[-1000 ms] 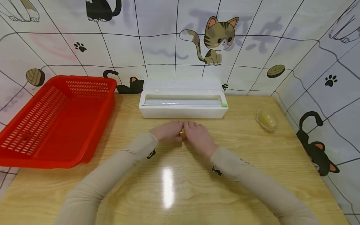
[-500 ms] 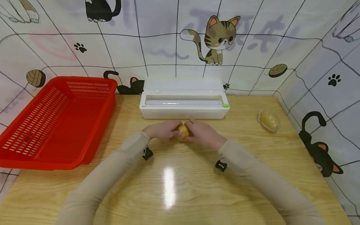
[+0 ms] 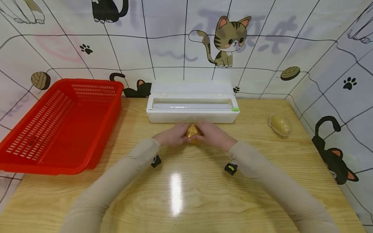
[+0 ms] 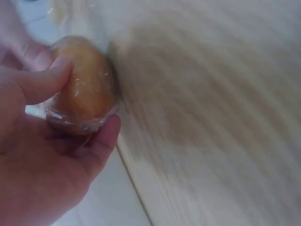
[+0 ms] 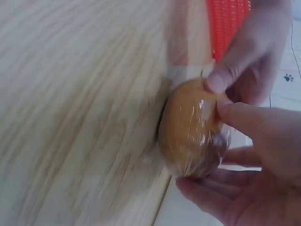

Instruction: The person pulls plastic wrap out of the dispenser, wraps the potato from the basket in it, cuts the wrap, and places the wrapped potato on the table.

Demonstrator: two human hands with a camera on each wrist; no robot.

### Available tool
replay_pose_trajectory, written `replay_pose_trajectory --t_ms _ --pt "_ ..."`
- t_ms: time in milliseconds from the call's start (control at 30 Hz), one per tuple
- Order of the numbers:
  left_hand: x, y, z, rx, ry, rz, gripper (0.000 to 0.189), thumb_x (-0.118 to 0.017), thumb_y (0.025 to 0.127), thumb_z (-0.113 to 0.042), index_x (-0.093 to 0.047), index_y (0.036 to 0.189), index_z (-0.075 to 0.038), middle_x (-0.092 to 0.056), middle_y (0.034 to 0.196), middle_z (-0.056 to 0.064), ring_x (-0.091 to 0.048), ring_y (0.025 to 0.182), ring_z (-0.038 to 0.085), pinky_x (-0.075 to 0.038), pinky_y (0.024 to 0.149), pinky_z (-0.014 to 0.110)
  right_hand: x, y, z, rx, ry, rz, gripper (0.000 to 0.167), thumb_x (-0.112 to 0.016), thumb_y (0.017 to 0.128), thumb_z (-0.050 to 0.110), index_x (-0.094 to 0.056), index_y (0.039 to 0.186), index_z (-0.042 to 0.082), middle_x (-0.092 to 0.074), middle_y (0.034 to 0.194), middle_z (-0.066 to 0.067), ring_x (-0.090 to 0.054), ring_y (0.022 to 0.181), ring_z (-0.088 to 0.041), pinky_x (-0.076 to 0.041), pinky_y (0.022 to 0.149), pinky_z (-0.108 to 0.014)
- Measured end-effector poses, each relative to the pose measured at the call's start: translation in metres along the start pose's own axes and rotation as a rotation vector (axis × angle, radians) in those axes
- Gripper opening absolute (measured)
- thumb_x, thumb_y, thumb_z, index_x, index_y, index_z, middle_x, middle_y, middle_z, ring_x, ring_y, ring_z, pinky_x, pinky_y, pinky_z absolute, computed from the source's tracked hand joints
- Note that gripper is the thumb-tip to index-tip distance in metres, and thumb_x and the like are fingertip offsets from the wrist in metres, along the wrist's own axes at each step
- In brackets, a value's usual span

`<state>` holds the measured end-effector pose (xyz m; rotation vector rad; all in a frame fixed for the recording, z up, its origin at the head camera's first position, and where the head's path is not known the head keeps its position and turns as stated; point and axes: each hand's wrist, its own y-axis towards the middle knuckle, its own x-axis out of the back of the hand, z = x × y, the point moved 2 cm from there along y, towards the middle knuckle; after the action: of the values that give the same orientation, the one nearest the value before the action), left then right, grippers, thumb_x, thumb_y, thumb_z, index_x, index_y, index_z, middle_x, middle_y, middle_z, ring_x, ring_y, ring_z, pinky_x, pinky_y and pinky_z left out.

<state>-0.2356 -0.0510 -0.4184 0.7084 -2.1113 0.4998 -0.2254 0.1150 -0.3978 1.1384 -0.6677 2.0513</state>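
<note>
Between both hands is a round, orange-yellow fruit (image 3: 192, 131) in clear cling film; its exact kind is unclear. My left hand (image 3: 172, 134) holds it from the left, thumb on its near side. From the other side my right hand (image 3: 216, 136) grips it with thumb and fingers. In the right wrist view the film on the fruit (image 5: 190, 127) looks glossy and wrinkled towards one end, and a small stem tip shows near the thumbs. The left wrist view shows the fruit (image 4: 84, 87) close to the tabletop, fingers curled under it.
Just behind the hands stands a white cling film box (image 3: 192, 116), lid up, a roll inside and a green slider on its edge. A red plastic basket (image 3: 87, 158) occupies the table's left. Another film-wrapped yellow fruit (image 3: 280, 124) lies at the right on the wooden table (image 3: 204, 200).
A second ago the hands nearly covered the fruit from above. They have since drawn apart to its sides, thumbs in front, so more of the fruit shows.
</note>
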Motion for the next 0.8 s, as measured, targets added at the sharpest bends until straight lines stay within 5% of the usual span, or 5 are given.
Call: replay_pose_trajectory --t_ms 133,367,467,633,800 --pt "0.003 0.004 0.005 0.048 -0.036 0.039 0.052 -0.063 0.095 -0.017 -0.040 0.135 0.008 -0.052 0.124 0.020 -0.050 0.113 0.029 -0.039 0.100 0.039 -0.003 -0.002 0.001 0.027 -0.069 -0.025 0.069 -0.078 0.083 0.022 -0.045 0.133 -0.010 -0.058 0.116 -0.022 -0.058 0.104 -0.032 -0.048 0.090 -0.042" --pt "0.002 0.006 0.006 0.017 -0.012 0.006 0.074 -0.072 0.088 -0.016 -0.028 0.142 0.009 -0.042 0.135 0.025 -0.045 0.121 0.033 -0.039 0.102 0.040 -0.001 0.002 -0.001 -0.016 0.016 0.002 0.054 -0.077 0.084 0.015 -0.052 0.127 -0.005 -0.061 0.113 -0.015 -0.058 0.104 -0.028 -0.047 0.091 -0.040" --pt "0.002 0.009 0.005 0.003 0.055 0.004 0.063 -0.070 0.088 -0.013 -0.036 0.137 0.009 -0.048 0.128 0.022 -0.049 0.115 0.031 -0.042 0.098 0.039 -0.003 0.002 0.003 -0.060 0.016 -0.029 0.051 -0.075 0.085 0.013 -0.050 0.124 -0.008 -0.060 0.111 -0.018 -0.059 0.102 -0.031 -0.048 0.089 -0.041" --pt "0.009 0.015 0.003 0.060 -0.003 0.024 0.046 -0.067 0.088 -0.005 -0.045 0.127 0.006 -0.055 0.116 0.017 -0.052 0.108 0.028 -0.041 0.097 0.037 -0.008 0.000 0.016 -0.132 -0.074 -0.130 0.046 -0.077 0.082 0.012 -0.052 0.112 -0.011 -0.060 0.099 -0.021 -0.061 0.091 -0.035 -0.052 0.078 -0.043" --pt "0.010 0.013 -0.002 0.059 0.047 0.024 0.061 -0.068 0.089 -0.009 -0.034 0.137 0.010 -0.045 0.131 0.027 -0.047 0.120 0.035 -0.036 0.104 0.041 -0.009 0.004 0.015 -0.181 -0.088 -0.118 0.038 -0.080 0.078 0.010 -0.057 0.104 -0.005 -0.063 0.095 -0.017 -0.062 0.088 -0.032 -0.051 0.078 -0.043"
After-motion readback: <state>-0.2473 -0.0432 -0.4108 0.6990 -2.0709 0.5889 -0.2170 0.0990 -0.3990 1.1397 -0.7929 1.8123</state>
